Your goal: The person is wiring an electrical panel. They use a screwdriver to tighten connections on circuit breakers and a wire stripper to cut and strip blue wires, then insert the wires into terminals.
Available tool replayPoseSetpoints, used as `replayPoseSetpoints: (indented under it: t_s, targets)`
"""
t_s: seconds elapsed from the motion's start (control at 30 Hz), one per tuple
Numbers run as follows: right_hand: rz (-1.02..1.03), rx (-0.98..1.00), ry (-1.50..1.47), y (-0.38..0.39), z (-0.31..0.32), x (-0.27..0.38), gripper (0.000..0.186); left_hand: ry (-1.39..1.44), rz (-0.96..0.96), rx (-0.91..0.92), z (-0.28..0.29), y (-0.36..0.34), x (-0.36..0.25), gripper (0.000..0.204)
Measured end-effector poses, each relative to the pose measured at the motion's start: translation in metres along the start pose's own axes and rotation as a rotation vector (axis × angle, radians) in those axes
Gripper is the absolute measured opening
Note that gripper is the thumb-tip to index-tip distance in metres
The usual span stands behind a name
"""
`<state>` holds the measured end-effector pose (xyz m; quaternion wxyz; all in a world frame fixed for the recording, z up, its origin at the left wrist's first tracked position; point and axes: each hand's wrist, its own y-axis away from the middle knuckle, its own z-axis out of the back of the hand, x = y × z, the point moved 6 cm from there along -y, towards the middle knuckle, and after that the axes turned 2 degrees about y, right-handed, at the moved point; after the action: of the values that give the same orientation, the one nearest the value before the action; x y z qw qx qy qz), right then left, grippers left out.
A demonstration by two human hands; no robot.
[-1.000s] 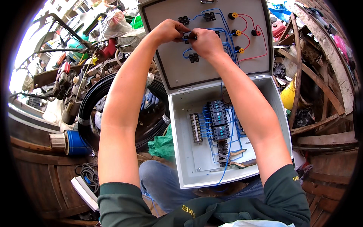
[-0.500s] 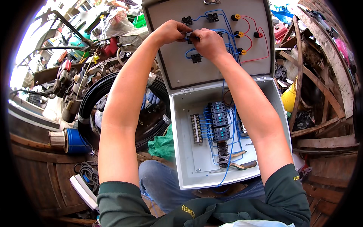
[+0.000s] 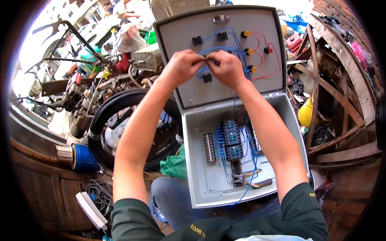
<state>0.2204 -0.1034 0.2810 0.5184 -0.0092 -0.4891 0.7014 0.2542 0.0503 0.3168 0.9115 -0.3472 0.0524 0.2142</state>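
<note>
Both hands meet in front of the grey lid [image 3: 181, 90] of a metal electrical box, which stands raised behind it. My left hand [image 3: 183, 69] is closed in a pinch; what sits between its fingertips is hidden. My right hand [image 3: 227, 70] pinches beside it, fingertips almost touching the left ones, with a bit of blue wire [image 3: 216, 62] showing there. On the lid are black contact blocks [image 3: 222, 36], yellow-and-black round parts [image 3: 249, 51], a red-and-black one [image 3: 268, 50] and thin red wires [image 3: 278, 60]. Another black block [image 3: 206, 78] sits just below the hands.
Inside the box [image 3: 197, 176] are dark contactors [image 3: 232, 134], a terminal strip [image 3: 209, 148], blue wiring and pliers with a screwdriver-like tool [image 3: 261, 184]. A black hose coil [image 3: 94, 132] lies left, near a blue can [image 3: 84, 156]. Wooden frames [image 3: 337, 92] and a yellow container [image 3: 306, 110] stand right.
The view has tilted, so the box and lid sit lower in it. My hands stay pinched at the lid, fingertips now closer together and slightly further right along it.
</note>
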Motion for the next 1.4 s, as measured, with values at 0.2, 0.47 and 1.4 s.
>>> replayPoseSetpoints:
  t_s: [0.2,0.47,1.4]
  targets:
    - [-0.073,0.081,-0.018,0.031,0.050,0.016,0.014,-0.027,0.022,-0.012,-0.003,0.006,-0.065,0.013]
    - [-0.101,0.112,-0.007,0.077,0.087,0.026,0.016,-0.060,0.076,-0.013,-0.021,0.024,-0.122,0.012]
    - [0.041,1.688,0.435,0.423,0.032,-0.002,0.065,0.176,0.057,-0.255,-0.049,0.047,-0.097,0.008]
